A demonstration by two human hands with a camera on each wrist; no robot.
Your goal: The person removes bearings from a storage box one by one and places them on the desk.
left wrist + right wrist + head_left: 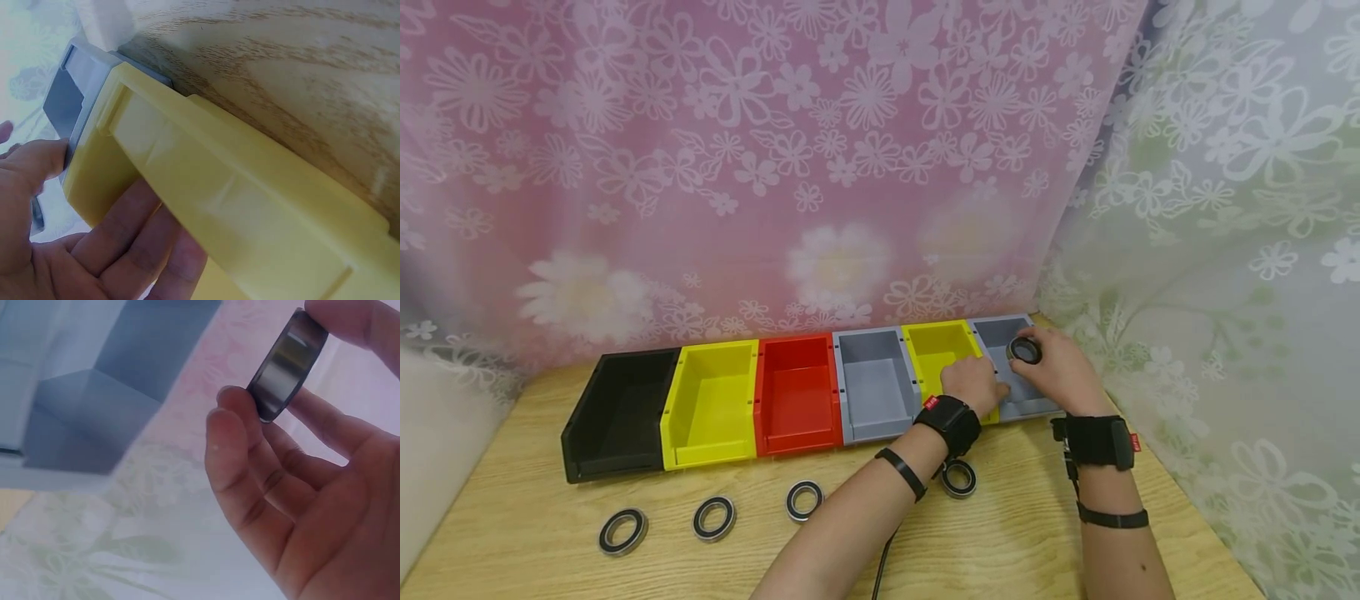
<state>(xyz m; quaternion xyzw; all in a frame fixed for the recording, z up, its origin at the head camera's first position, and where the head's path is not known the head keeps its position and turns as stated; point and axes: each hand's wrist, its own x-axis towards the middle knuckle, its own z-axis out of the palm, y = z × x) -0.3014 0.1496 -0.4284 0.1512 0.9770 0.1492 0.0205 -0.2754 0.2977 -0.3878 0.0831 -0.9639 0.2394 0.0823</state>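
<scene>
A ball bearing [1024, 350] with a metal outer ring is pinched between the thumb and fingers of my right hand [1063, 371], above the right-end grey bin [1018, 408]. The right wrist view shows this bearing [290, 365] edge-on, apart from the bin wall. My left hand [972, 383] grips the side wall of the neighbouring yellow bin [936, 337]. In the left wrist view its fingers [128, 234] are inside the yellow bin, while the thumb lies over the wall toward the grey bin.
Leftward in the row stand another grey bin [876, 375], a red bin [797, 392], another yellow bin [711, 408] and a black bin [621, 408]. Several bearings lie in front, including one [622, 532] at far left and one [958, 479] beside the left wrist. Floral curtains [737, 167] hang behind.
</scene>
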